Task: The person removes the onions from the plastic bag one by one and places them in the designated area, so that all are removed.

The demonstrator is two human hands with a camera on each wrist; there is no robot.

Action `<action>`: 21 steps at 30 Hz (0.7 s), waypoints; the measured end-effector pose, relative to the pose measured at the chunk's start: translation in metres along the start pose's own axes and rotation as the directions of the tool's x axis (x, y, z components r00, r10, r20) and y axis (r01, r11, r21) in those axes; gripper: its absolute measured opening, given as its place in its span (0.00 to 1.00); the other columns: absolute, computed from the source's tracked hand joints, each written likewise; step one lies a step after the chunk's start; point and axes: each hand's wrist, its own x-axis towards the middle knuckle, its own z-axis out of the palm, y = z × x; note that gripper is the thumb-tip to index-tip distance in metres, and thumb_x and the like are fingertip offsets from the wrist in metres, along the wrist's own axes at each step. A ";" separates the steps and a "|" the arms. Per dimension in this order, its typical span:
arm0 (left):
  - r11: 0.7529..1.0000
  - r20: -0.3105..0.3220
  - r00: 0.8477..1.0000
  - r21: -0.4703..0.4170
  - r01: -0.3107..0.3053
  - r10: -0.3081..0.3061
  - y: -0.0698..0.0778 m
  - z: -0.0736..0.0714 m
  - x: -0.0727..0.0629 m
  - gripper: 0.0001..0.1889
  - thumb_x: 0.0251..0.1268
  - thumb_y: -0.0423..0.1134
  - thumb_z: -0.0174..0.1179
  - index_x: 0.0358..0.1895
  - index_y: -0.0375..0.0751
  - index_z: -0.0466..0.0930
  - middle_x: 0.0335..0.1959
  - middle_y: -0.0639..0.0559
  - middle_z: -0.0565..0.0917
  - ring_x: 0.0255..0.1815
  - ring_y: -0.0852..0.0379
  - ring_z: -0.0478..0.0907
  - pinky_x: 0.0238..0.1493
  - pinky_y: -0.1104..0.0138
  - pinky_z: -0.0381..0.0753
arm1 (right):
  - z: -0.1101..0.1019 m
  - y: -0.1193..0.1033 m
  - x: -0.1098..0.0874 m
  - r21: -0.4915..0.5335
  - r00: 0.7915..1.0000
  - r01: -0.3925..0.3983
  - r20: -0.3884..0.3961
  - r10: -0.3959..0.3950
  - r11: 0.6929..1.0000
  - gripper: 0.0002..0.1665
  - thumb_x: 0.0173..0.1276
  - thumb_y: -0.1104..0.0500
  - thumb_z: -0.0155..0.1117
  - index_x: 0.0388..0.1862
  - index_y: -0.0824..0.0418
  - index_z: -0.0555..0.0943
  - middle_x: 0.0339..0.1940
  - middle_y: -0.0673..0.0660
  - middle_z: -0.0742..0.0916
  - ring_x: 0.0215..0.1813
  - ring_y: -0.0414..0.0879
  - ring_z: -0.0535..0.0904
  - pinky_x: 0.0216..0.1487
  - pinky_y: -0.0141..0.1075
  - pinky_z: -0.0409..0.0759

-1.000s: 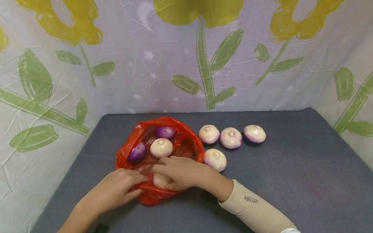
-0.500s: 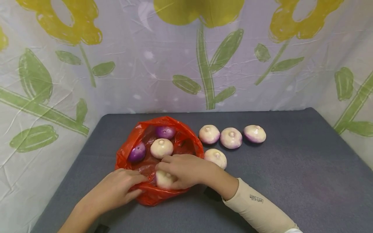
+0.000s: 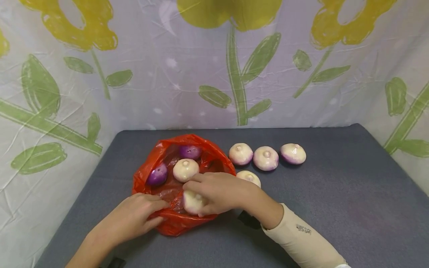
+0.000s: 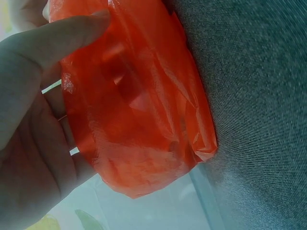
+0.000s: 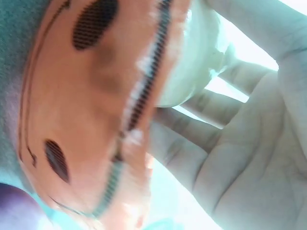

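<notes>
A red plastic bag (image 3: 144, 176) stands with its mouth spread open at the left of the table. My left hand (image 3: 135, 214) pinches its near left rim, the thumb outside on the red film (image 4: 129, 96) and the fingers behind it. Just inside the near rim, my right hand (image 3: 218, 193) holds a white turnip (image 3: 191, 203) with a purple side, its fingers and thumb around it. The turnip also shows pale behind the bag's edge (image 5: 192, 57) in the right wrist view. Farther in the bag lie another white turnip (image 3: 185, 170) and two purple-side-up turnips (image 3: 157, 175).
Right of the bag, a row of three white and purple turnips (image 3: 266, 158) lies on the dark grey table (image 3: 318, 208). One more turnip (image 3: 249, 178) sits close by the bag, partly behind my right hand. A flower-printed cloth (image 3: 161, 93) hangs behind the table.
My right hand has moved slightly right and away from me, shifting the held turnip to the right along the near rim. The left hand stays in place on the bag.
</notes>
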 end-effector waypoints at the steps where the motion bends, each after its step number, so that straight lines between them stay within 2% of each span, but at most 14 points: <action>1: 1.000 0.000 1.000 0.000 0.001 -0.001 0.000 0.000 0.000 0.12 0.56 0.41 0.73 0.43 0.49 0.86 0.37 0.61 0.85 0.36 0.63 0.81 0.41 0.58 0.84 | -0.001 0.000 -0.001 0.004 1.000 -0.003 0.000 0.003 1.000 0.33 0.62 0.46 0.74 0.64 0.51 0.75 0.57 0.47 0.79 0.50 0.41 0.77 0.54 0.33 0.76; 11: 1.000 0.019 1.000 -0.002 0.023 -0.023 0.000 0.000 0.000 0.12 0.57 0.41 0.73 0.44 0.48 0.87 0.38 0.60 0.86 0.37 0.63 0.82 0.41 0.58 0.84 | -0.015 0.004 -0.012 0.094 1.000 -0.008 -0.002 0.008 0.996 0.31 0.60 0.47 0.76 0.59 0.52 0.75 0.48 0.46 0.79 0.47 0.40 0.75 0.53 0.33 0.75; 21: 1.000 0.021 1.000 -0.013 0.020 -0.020 0.000 -0.001 0.000 0.12 0.57 0.41 0.73 0.45 0.48 0.87 0.38 0.61 0.85 0.37 0.64 0.81 0.41 0.58 0.84 | -0.026 0.007 -0.027 0.151 0.998 -0.044 -0.027 0.048 0.987 0.34 0.62 0.49 0.74 0.65 0.53 0.75 0.51 0.48 0.81 0.47 0.39 0.76 0.53 0.33 0.76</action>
